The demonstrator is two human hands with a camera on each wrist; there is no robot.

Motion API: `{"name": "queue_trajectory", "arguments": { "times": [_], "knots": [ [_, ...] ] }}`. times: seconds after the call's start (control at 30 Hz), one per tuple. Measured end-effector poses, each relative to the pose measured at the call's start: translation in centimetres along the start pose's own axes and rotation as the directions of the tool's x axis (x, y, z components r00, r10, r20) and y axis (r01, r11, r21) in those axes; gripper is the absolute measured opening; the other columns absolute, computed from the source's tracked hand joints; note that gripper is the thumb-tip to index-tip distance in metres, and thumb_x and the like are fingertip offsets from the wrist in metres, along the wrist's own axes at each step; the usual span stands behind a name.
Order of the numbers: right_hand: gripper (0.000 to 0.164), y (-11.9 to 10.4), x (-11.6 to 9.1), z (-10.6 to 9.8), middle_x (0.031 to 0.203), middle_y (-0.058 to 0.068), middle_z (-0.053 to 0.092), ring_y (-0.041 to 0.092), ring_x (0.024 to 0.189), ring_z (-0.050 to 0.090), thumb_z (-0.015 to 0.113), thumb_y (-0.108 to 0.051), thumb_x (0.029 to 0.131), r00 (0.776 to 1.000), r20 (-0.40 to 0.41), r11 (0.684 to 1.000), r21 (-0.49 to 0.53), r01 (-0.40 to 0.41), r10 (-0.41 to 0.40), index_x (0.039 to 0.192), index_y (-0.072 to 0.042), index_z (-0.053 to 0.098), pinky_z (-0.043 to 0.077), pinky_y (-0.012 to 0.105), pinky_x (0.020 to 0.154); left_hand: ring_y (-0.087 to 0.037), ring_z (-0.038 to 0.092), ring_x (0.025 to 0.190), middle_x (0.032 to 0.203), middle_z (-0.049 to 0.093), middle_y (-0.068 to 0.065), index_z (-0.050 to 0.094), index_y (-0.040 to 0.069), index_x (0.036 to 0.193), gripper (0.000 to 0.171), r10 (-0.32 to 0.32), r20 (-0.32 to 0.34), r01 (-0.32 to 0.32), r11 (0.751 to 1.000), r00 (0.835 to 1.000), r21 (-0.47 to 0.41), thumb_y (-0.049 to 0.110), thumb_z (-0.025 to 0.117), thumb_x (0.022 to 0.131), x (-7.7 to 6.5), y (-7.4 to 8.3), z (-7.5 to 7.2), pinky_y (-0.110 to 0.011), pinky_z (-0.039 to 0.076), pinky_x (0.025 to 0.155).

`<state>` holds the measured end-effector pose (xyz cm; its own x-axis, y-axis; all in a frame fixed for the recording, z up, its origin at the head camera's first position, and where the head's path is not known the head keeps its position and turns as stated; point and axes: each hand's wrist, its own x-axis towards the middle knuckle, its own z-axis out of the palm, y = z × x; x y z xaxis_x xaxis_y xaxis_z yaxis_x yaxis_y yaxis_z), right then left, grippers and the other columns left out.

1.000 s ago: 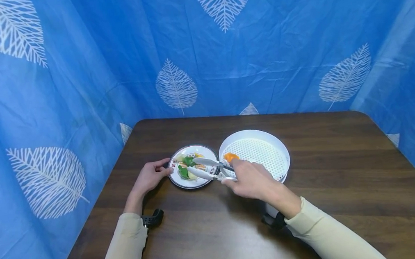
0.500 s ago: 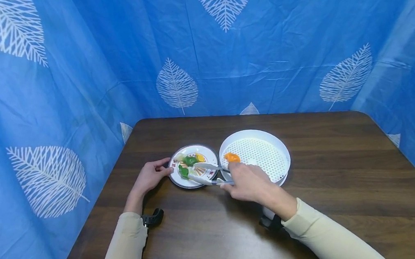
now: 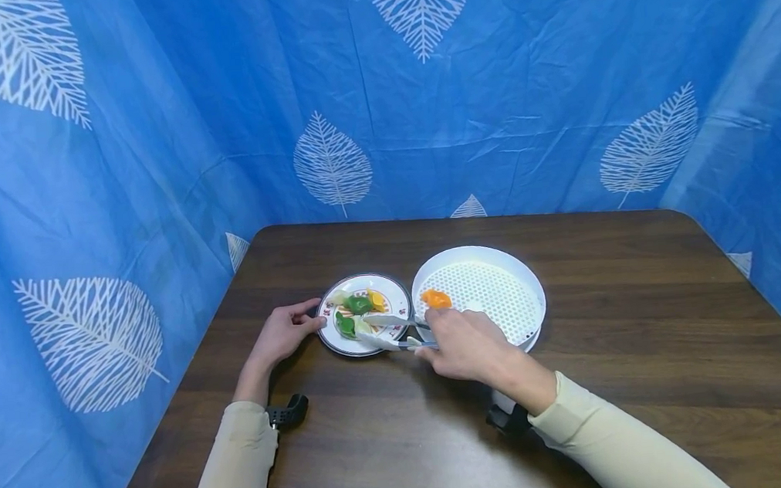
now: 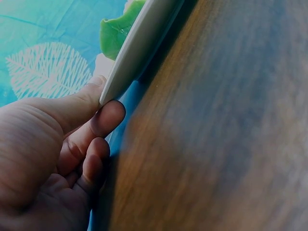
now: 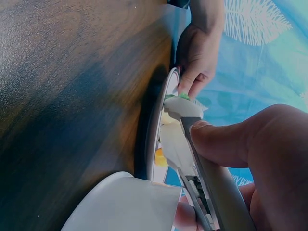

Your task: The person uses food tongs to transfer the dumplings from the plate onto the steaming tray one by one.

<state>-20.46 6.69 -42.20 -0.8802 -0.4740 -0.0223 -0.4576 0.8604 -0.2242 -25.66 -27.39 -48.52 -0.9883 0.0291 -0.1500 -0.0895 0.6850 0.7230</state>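
My left hand (image 3: pixel 283 335) pinches the left rim of a round white plate (image 3: pixel 399 296), thumb on top and a finger beneath in the left wrist view. On the plate lie several dumpling-like pieces: a green one (image 3: pixel 358 303), a second green and pale one (image 3: pixel 345 325) and a yellow one (image 3: pixel 377 300). My right hand (image 3: pixel 469 345) grips metal tongs (image 3: pixel 378 343) with pale tips, thumb along one arm in the right wrist view. The tong tips are apart over the plate, beside the nearer green and pale piece; whether they touch it I cannot tell.
Right of the plate stands a round white steamer basket (image 3: pixel 499 285) with a perforated bottom, its wall close to the plate's rim. Inside it at the left sits an orange piece (image 3: pixel 436 299). Both stand on a dark wooden table (image 3: pixel 634 316), with a blue leaf-patterned curtain (image 3: pixel 524 93) behind.
The tongs have shifted from the middle of the plate toward its near side, uncovering the yellow piece. My left hand keeps its place on the rim.
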Motion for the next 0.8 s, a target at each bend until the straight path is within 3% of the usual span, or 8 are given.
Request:
{"name": "queue_trajectory", "arguments": {
  "times": [0.8],
  "knots": [
    [0.042,1.3,-0.5,-1.7,0.08,-0.003,0.058,0.017,0.066,0.051,0.077,-0.05,0.087,0.999,-0.038,0.999,0.038,-0.024,0.025,0.106,-0.015,0.064,0.041,0.032,0.055,-0.023,0.058,0.084,0.085,0.067,-0.004,0.054,0.017,0.151,0.058,-0.006,-0.001,0.006,1.0,1.0,0.011,0.038,0.069,0.099,0.0,-0.1,0.0,-0.036,0.042,0.084]
  ]
}}
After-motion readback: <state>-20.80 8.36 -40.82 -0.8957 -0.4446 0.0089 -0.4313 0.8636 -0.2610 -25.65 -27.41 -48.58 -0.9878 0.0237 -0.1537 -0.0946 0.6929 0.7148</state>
